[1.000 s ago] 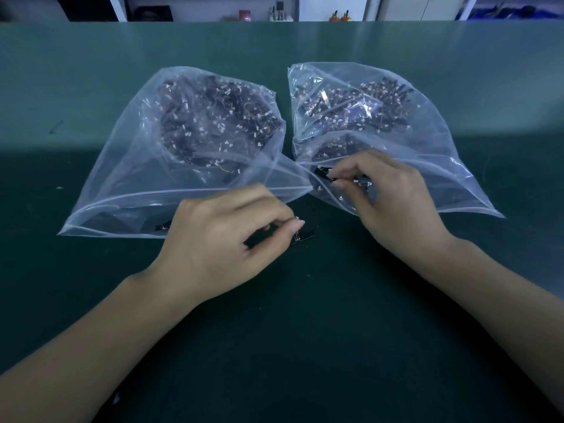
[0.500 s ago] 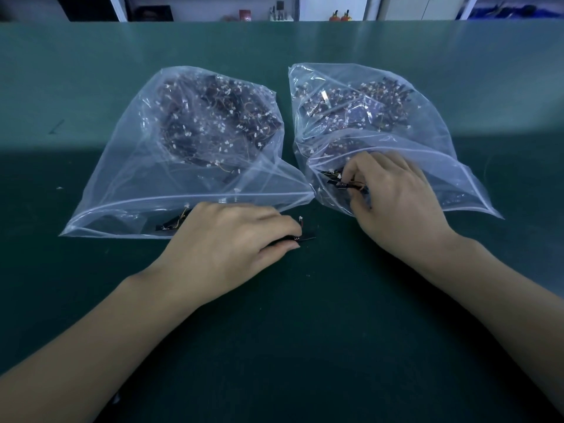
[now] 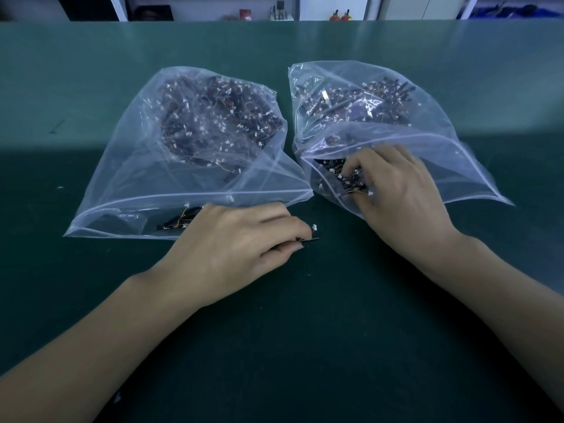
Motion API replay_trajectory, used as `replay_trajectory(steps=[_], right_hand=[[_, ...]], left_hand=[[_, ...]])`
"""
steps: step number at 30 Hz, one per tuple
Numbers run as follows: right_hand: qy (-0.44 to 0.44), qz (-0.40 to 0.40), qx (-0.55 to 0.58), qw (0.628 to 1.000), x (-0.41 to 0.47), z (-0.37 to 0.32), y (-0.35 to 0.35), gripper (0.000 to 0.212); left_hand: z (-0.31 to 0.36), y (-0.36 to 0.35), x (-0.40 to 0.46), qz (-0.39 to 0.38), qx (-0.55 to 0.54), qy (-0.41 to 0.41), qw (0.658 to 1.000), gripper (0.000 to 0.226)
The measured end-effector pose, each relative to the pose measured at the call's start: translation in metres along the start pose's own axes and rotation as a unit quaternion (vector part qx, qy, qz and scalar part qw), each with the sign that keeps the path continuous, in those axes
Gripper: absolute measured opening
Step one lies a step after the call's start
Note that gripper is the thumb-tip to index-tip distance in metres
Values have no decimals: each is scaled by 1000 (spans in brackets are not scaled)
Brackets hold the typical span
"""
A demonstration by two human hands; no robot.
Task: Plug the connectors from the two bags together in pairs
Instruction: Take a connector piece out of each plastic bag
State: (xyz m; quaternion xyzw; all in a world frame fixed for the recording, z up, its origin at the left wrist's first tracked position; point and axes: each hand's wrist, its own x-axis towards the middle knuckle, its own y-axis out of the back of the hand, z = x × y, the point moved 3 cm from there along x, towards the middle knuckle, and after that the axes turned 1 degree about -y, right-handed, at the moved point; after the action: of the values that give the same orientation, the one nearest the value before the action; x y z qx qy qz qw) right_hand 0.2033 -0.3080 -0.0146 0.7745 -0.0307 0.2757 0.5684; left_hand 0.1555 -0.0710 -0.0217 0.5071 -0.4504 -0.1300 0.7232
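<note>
Two clear plastic bags full of small wired connectors lie side by side on the green table: the left bag point(image 3: 128, 178) and the right bag point(image 3: 442, 141). My left hand point(image 3: 232, 245) rests on the mat in front of the left bag and pinches one connector point(image 3: 309, 235), whose white plug and dark lead stick out past the fingertips. My right hand point(image 3: 396, 190) reaches into the mouth of the right bag, its curled fingers gripping a small clump of connectors point(image 3: 351, 180). A few loose connectors point(image 3: 178, 221) lie at the left bag's opening.
The green table point(image 3: 305, 346) stretches wide in front of both bags and far behind them. Shelves with small items stand beyond the table's far edge point(image 3: 280, 21).
My right hand has pushed deeper into the right bag and gathered a clump of connectors. My left hand has lowered flat onto the mat, still pinching its connector.
</note>
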Motion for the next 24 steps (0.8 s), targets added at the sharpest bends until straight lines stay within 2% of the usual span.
replay_trajectory(steps=[7,13,18,21,24], right_hand=[[-5,-15,36,999,-3,0,-3,30],[15,-22,59,998,-5,-2,-5,44],[25,60,127,990,-5,-6,4,31],[73,73,203,974,-7,-13,8,26],[140,37,254,956,-13,-24,5,21]], left_hand=[[2,1,0,16,0,-11,1000,12],[3,5,2,51,-1,0,999,9],[4,10,2,107,4,15,994,11],[4,13,2,143,1,20,990,14],[4,15,2,168,9,16,986,20]])
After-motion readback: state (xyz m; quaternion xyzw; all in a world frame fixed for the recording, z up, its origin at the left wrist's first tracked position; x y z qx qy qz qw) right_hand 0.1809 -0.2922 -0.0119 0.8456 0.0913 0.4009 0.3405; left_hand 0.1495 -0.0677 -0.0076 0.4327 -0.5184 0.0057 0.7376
